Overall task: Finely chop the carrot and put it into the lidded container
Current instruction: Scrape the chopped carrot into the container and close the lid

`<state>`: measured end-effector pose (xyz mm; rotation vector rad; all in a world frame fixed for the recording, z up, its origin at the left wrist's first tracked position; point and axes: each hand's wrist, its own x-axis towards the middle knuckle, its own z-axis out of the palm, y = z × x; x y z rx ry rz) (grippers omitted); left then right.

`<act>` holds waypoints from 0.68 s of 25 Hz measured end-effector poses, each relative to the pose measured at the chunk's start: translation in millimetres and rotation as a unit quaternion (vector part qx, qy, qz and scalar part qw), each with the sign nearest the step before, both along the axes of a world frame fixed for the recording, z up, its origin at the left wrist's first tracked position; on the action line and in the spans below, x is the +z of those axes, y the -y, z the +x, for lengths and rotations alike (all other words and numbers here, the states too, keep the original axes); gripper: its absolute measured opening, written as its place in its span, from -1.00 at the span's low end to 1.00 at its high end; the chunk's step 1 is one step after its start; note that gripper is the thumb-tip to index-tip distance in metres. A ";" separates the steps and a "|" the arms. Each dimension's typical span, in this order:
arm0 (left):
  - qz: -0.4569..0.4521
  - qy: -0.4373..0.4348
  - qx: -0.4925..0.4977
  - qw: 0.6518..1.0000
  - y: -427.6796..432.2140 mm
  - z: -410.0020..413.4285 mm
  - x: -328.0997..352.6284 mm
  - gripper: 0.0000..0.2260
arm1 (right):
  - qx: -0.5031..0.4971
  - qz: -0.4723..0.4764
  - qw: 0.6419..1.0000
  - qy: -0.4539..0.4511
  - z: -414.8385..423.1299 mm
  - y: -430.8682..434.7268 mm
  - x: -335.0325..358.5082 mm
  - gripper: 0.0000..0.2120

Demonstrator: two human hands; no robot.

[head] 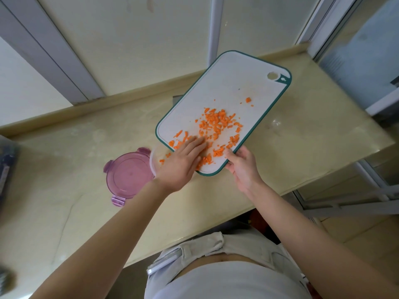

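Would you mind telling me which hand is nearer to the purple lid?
Left. The left hand lies on the carrot pieces, just right of the purple lid; the right hand grips the near corner of the cutting board, farther right.

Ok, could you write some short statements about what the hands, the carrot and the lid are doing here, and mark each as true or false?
1. The right hand grips the cutting board at its near corner. True.
2. The left hand holds a knife. False: its straight fingers push the carrot pieces.
3. The purple lid is closed on the container. False: it lies on the counter beside it.
4. Many carrot pieces lie on the cutting board. True.
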<state>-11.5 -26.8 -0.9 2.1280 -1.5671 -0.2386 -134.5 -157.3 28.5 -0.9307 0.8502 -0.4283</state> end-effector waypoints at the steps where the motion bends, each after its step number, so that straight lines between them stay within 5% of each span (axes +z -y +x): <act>1: -0.006 0.001 0.001 1.000 -8.4 -1.6 -0.9 -0.52 | 0.003 -0.002 1.000 -0.003 0.1 0.6 0.6 -0.80; 11: -0.092 0.140 0.092 0.982 -13.9 -0.8 14.3 -0.76 | 0.017 -0.013 1.000 -0.020 2.8 3.6 2.2 -0.81; 17: -0.074 0.189 -0.006 0.979 10.1 -27.6 17.2 -0.70 | 0.037 0.002 0.999 0.022 -1.3 2.1 3.2 -0.74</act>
